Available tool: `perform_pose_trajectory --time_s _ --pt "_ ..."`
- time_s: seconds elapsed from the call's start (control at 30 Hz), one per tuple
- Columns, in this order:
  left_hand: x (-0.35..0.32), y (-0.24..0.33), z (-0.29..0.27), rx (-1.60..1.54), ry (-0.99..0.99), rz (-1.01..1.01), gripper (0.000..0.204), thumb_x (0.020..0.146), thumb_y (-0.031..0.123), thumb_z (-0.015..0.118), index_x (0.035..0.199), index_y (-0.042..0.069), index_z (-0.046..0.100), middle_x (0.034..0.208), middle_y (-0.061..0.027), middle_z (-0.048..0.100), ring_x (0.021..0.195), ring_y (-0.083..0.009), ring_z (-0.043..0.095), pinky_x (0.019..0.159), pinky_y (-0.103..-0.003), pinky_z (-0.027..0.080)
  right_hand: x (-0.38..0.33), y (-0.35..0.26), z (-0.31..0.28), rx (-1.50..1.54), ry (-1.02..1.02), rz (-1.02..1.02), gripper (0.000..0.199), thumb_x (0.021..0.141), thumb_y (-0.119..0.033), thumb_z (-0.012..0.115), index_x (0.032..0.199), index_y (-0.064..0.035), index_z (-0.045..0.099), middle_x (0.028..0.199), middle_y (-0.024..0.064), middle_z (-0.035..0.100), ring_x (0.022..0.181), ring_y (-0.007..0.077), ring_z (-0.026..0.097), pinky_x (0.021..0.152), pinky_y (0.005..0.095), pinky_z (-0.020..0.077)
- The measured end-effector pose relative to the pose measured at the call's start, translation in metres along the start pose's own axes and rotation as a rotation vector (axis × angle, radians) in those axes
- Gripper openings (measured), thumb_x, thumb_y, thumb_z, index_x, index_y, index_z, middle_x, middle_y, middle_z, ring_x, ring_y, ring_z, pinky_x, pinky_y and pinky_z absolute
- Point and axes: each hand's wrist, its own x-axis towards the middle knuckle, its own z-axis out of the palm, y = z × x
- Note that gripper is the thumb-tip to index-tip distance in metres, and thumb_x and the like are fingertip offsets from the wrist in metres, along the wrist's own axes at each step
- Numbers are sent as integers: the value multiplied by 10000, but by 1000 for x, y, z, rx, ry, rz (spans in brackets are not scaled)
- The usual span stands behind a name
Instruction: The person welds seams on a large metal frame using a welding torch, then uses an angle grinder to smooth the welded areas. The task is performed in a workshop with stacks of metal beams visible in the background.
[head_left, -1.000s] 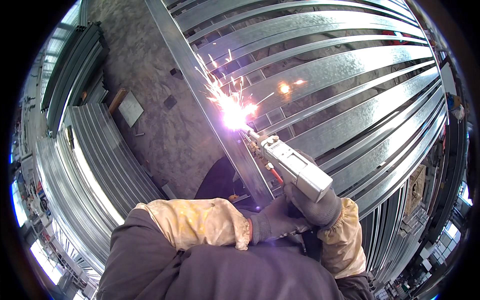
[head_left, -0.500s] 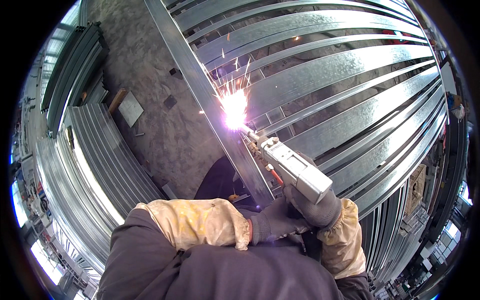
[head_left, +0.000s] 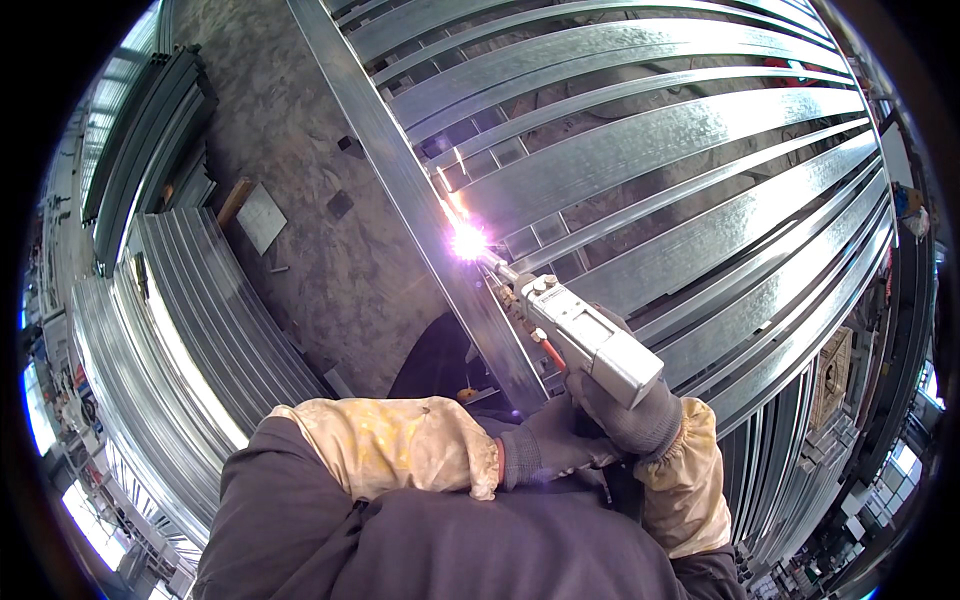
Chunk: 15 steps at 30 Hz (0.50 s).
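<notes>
A silver, box-shaped welding gun (head_left: 592, 335) points toward the far left, with my gloved right hand (head_left: 632, 408) wrapped round it near its rear end. Its nozzle (head_left: 498, 264) ends at a bright pink-white glow on the inner side of a long galvanized steel tube (head_left: 400, 165). There the tube meets the end of a crosswise steel bar (head_left: 640, 140). Just left of the right hand, my gloved left hand (head_left: 556, 440) is curled, its fingers partly hidden; what it holds cannot be made out. Short red hose (head_left: 548, 347) shows at the gun's underside.
Several parallel bars of the steel frame spread out to the right. Stacked metal profiles (head_left: 215, 300) lie on the left, with dark profiles (head_left: 150, 150) beyond. On the dusty floor rest a square metal plate (head_left: 262, 220) and small dark pieces. A wooden crate (head_left: 832, 375) stands at right.
The glow has shrunk, and the wide spray of sparks has dwindled to a few streaks along the tube. Both hands and the gun hold nearly the same position.
</notes>
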Motion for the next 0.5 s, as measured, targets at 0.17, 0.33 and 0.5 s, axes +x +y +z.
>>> perform_pose_trajectory --time_s 0.17,0.33,0.5 --pt "1 0 -2 64 -13 -47 359 825 92 753 1121 -12 579 972 -91 674 877 -163 652 722 -299 555 1 -5 0 -45 1 2 420 846 -28 629 1255 36 557 1300 247 528 1102 355 616 909 364 516" --pt "2 -7 -1 78 11 61 389 823 84 742 1148 -15 553 973 -100 668 875 -183 661 681 -322 584 -1 -7 -1 -1 -38 60 429 832 -28 647 1252 21 569 1310 260 525 1124 372 606 921 368 515" --pt "0 -3 0 83 -10 40 413 825 74 730 1176 -20 533 1002 -112 663 878 -203 663 659 -340 599 -4 -7 1 115 -5 149 429 839 -31 644 1257 25 564 1306 259 528 1133 370 599 937 369 505"
